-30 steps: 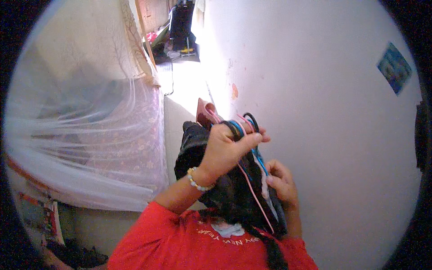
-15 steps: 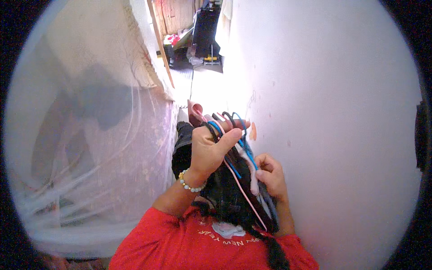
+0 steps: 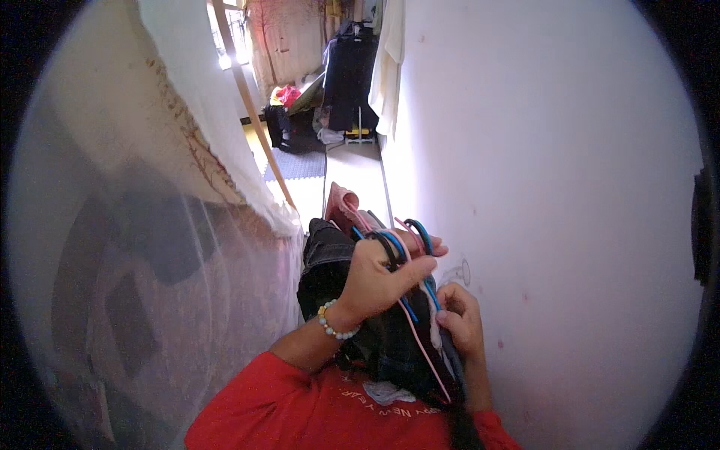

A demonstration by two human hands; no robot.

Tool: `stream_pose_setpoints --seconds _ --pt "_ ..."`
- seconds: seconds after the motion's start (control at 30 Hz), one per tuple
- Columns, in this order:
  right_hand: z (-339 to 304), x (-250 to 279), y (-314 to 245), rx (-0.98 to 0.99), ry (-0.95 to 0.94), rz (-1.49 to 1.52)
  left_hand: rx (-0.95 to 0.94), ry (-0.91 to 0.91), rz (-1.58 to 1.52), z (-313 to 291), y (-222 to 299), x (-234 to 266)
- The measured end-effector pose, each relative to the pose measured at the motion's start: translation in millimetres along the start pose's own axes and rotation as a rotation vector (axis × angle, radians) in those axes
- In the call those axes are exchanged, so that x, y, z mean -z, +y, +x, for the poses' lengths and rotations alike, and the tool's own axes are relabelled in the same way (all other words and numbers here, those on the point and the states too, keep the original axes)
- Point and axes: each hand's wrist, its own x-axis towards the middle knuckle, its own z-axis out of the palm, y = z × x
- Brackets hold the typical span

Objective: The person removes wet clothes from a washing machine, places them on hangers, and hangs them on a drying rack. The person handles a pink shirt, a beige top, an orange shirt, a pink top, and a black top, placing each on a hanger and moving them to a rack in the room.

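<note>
My left hand [image 3: 382, 279], with a bead bracelet on the wrist, grips the hooks of several plastic clothes hangers [image 3: 409, 238] in blue, pink and black. Dark clothes [image 3: 330, 262] and a pink garment [image 3: 343, 206] hang from them against my chest. My right hand [image 3: 459, 319] holds the edge of the dark clothes and the hanger bars lower down, close to the white wall [image 3: 555, 187]. My sleeves are red.
A white mosquito net [image 3: 150, 247] hangs along the left with a wooden pole [image 3: 251, 112]. Ahead runs a narrow passage [image 3: 352, 176] to a dark garment rack [image 3: 349, 71], a pale cloth [image 3: 388, 52] and a pile of red and yellow things [image 3: 289, 97].
The view has lifted and swung along the passage, so the far rack and pile now show larger. Both hands keep the same hold on the hangers and clothes.
</note>
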Motion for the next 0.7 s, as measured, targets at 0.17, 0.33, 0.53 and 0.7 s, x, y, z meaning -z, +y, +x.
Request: stream_pose_setpoints --seconds 0.17,0.33,0.53,0.7 --pt "115.9 10.9 20.8 0.054 -0.021 0.127 -0.211 -0.215 0.127 91.7 -49.9 63.3" --pt "254.9 23.1 39.7 0.043 -0.107 0.152 -0.388 -0.213 0.716 187.2 -98.4 134.7" --pt "431.6 16.2 13.6 0.004 -0.338 -0.028 -0.383 0.234 0.666 297.3 -132.1 201.6" --pt "558.1 10.3 12.0 -0.079 -0.396 -0.034 -0.381 0.331 0.695 388.2 -164.9 267.4"
